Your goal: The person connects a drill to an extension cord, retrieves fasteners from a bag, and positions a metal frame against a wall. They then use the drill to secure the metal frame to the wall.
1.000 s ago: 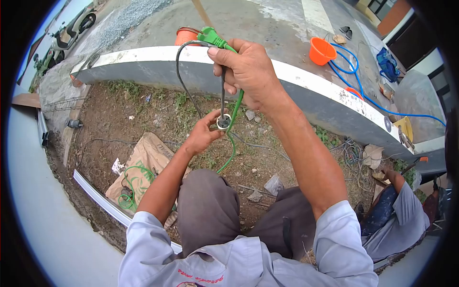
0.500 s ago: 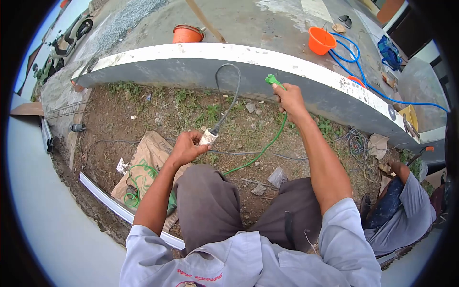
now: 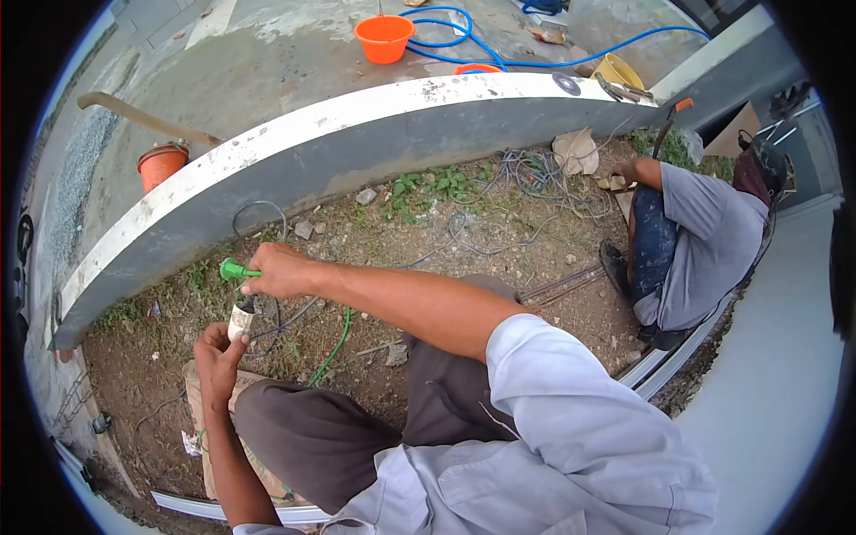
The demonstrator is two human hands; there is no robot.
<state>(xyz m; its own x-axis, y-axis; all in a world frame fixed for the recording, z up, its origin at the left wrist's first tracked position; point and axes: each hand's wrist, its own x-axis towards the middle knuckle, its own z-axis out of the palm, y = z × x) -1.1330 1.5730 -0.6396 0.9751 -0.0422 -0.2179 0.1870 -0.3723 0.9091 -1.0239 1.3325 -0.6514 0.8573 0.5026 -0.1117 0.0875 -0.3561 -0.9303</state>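
My left hand (image 3: 217, 361) is closed round a dirt-specked white cable socket (image 3: 239, 323), held upright with its dark neck on top. A grey cable (image 3: 260, 204) makes a loop above it, in front of the low wall. My right hand (image 3: 283, 270) grips a green plug (image 3: 234, 269), which points left just above the socket. From it a green cable (image 3: 340, 343) hangs down past my knee. Under my left forearm lies a flattened brown paper sack (image 3: 198, 406).
A low curved wall (image 3: 357, 156) crosses in front. Beyond it are orange buckets (image 3: 384, 40) and a blue hose (image 3: 588, 64). Tangled wire (image 3: 535, 174) lies on the dirt ground. At right a person (image 3: 713, 232) crouches by the wall. A white strip (image 3: 227, 510) lies at lower left.
My right hand has brought the green plug leftward and down, close to the socket in my left hand. The view has swung right, showing more of the crouching person.
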